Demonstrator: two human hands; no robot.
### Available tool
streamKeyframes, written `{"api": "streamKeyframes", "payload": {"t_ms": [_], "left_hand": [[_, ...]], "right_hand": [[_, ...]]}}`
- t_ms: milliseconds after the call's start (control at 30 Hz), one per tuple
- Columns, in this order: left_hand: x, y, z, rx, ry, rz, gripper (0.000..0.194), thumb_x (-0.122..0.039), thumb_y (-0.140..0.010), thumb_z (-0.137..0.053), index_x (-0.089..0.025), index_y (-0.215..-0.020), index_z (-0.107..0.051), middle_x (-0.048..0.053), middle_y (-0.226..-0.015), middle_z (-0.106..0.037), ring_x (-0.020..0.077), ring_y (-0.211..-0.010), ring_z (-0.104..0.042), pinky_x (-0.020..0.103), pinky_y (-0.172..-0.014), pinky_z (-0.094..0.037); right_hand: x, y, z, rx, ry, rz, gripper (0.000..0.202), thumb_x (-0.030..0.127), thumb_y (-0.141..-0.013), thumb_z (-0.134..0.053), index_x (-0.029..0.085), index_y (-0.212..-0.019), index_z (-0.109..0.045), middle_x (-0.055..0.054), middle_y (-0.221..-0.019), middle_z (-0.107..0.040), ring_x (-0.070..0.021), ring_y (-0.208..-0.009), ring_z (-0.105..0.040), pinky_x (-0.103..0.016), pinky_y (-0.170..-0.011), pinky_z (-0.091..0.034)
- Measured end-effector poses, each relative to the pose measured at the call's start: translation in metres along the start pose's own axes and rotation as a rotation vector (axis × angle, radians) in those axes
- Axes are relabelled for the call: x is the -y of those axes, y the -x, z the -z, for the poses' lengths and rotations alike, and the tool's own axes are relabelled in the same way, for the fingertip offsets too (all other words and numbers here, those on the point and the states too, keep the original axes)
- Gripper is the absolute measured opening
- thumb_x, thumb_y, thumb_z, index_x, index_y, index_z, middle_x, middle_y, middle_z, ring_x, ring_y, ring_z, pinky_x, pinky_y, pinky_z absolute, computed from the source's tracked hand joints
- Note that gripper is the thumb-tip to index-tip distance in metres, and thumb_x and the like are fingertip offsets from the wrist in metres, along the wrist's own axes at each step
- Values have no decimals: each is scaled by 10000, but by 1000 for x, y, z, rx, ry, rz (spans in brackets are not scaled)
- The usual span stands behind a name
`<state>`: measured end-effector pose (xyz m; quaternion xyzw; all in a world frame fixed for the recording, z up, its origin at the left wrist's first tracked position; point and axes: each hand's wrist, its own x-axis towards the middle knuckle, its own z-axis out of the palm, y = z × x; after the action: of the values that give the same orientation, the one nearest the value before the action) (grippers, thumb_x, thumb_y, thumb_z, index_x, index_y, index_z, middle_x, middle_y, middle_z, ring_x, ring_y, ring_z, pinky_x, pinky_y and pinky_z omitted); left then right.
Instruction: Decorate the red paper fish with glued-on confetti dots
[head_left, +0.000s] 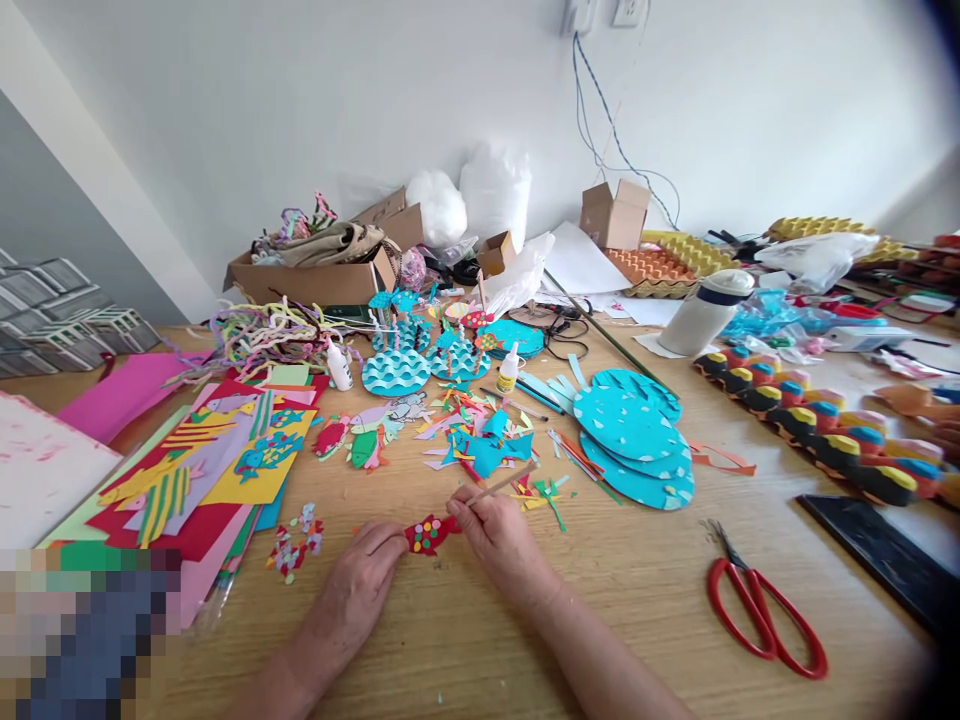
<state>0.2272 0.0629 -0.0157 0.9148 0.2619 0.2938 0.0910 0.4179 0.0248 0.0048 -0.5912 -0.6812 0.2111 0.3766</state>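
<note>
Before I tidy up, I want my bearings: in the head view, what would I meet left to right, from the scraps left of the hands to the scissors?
Small multicoloured paper scraps, left hand, red paper fish with coloured dots, right hand, stacked flecked turquoise ovals, red-handled metal scissors.

Matt paper fish (426, 537), smooth wood-grain tabletop (600, 570)

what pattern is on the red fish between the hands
The red fish has green, pink and yellow dots; head view shows it.
</note>
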Motion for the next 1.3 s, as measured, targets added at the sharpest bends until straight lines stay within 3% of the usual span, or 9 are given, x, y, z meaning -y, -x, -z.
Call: {"api": "streamKeyframes", "payload": {"t_ms": [133,300,500,600,733,800,867,1033,1300], "left_hand": [[2,3,-2,16,-4,17,266,-138,-885,-321,-196,-836,-576,32,-834,-630,158,-786,-596,289,-700,-521],[3,2,0,78,60,72,231,-113,-859,-363,-200,-844,-577,34,-847,-627,161,-807,-587,286,-721,-510],[-6,-4,11,196,174,237,233,-71,-797,-407,-207,-815,-595,32,-903,-633,158,-856,-586,280,-768,-482],[-2,-5,35,156,251,339,216,-99,-774,-408,-210,-800,-592,23,-907,-637,143,-843,-593,241,-744,-471],[28,0,86,58,132,598,149,-251,-770,-446,-213,-801,-587,-4,-798,-641,147,-727,-594,221,-650,-455],[49,7,106,114,11,695,163,-294,-759,-456,-215,-791,-595,-19,-744,-641,152,-671,-588,221,-615,-436],[64,16,115,268,-105,695,155,-248,-749,-448,-218,-745,-599,-19,-721,-641,161,-690,-588,226,-623,-411],[71,30,107,581,-168,663,188,-158,-777,-422,-218,-777,-600,1,-781,-644,155,-727,-582,230,-637,-377],[69,14,99,602,-298,636,165,-125,-798,-432,-193,-838,-577,36,-876,-604,170,-833,-564,236,-700,-379]], "right_hand": [[1,1,2,-26,-35,22,290,259,-880,-379,188,-632,-512,-15,-643,-573,-125,-580,-511,-217,-560,-363],[2,3,10,-269,-118,-29,326,310,-896,-341,177,-662,-525,-11,-595,-528,-128,-556,-499,-216,-533,-358],[-5,2,15,-311,-126,-71,325,347,-888,-362,174,-674,-534,1,-576,-512,-121,-526,-483,-216,-510,-348],[-12,2,15,-346,-152,-119,314,369,-883,-373,173,-715,-551,1,-580,-517,-126,-533,-490,-219,-506,-356],[-15,3,14,-360,-211,-136,298,378,-883,-371,176,-776,-563,-8,-628,-542,-129,-555,-506,-220,-515,-380],[-14,3,13,-345,-212,-127,293,378,-882,-374,177,-787,-565,-8,-625,-542,-130,-554,-512,-219,-511,-384],[-12,3,13,-327,-191,-112,294,376,-882,-371,174,-793,-566,-7,-615,-542,-132,-552,-519,-220,-507,-384],[-9,2,15,-290,-106,-83,311,372,-881,-361,168,-767,-566,-5,-579,-542,-130,-519,-509,-223,-490,-374],[-6,3,16,-273,-83,-70,310,366,-881,-360,175,-753,-567,-4,-576,-552,-130,-526,-524,-215,-494,-378]]}}
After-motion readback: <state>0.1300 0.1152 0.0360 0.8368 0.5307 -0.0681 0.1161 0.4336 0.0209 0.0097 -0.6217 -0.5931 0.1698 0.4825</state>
